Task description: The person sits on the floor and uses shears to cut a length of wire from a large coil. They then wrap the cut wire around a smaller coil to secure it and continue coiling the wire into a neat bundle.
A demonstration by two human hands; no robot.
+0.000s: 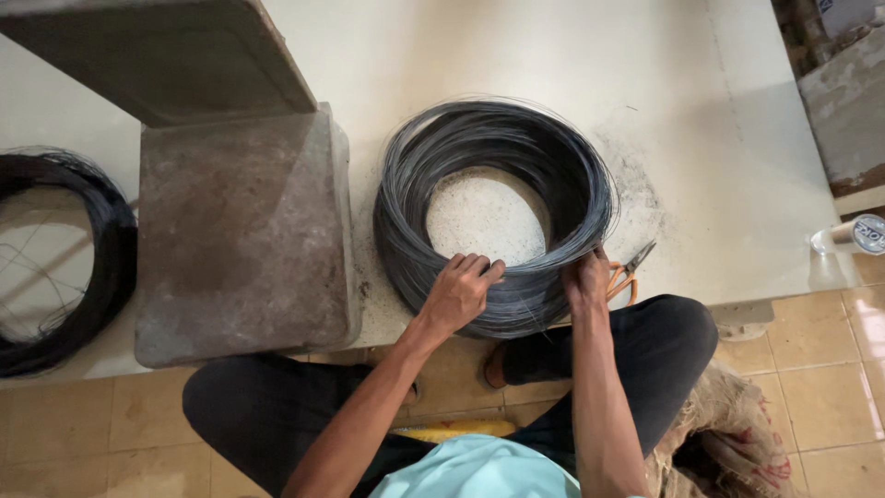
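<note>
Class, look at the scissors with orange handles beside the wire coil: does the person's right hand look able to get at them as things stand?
Probably yes. The right hand rests on the near rim of the wire coil, and the scissors lie just beside it on the white surface, with nothing between them.

Small workshop or building-trade work spot: wire coils (495,214) and (64,267) on a raised, dusty slab (701,120), concrete blocks (241,231), orange-handled cutters (627,272), burlap sack (728,443) on the tile floor (820,369).

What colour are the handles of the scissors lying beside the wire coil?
Orange, seen in the head view: the scissors lie just right of the right hand.
</note>
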